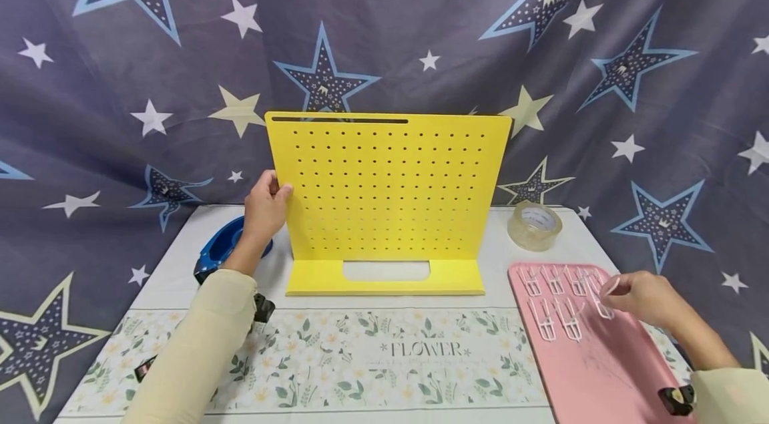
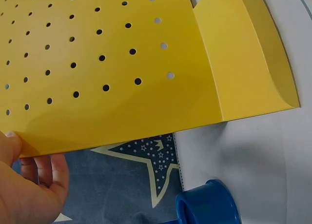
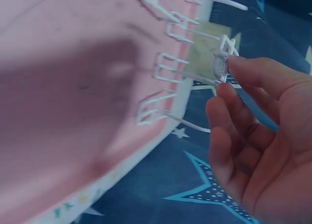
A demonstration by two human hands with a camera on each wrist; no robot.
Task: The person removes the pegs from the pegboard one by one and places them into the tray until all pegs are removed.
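Observation:
A yellow pegboard (image 1: 382, 191) with rows of small holes stands upright on its folded base. My left hand (image 1: 266, 207) grips its left edge, thumb on the front face and fingers behind, as the left wrist view also shows. Over the far right part of a pink tray (image 1: 601, 370), my right hand (image 1: 645, 297) pinches a white pegboard hook (image 3: 223, 53) between thumb and fingertips. Several more white hooks (image 1: 546, 329) lie in two rows at the tray's far end, their prongs pointing away from me.
A blue tape dispenser (image 1: 208, 257) sits left of the board, partly hidden by my left arm. A roll of clear tape (image 1: 535, 227) lies on the right, behind the tray. A flower-print cloth strip (image 1: 390, 374) crosses the table's front. A starry curtain (image 1: 384, 3) hangs behind.

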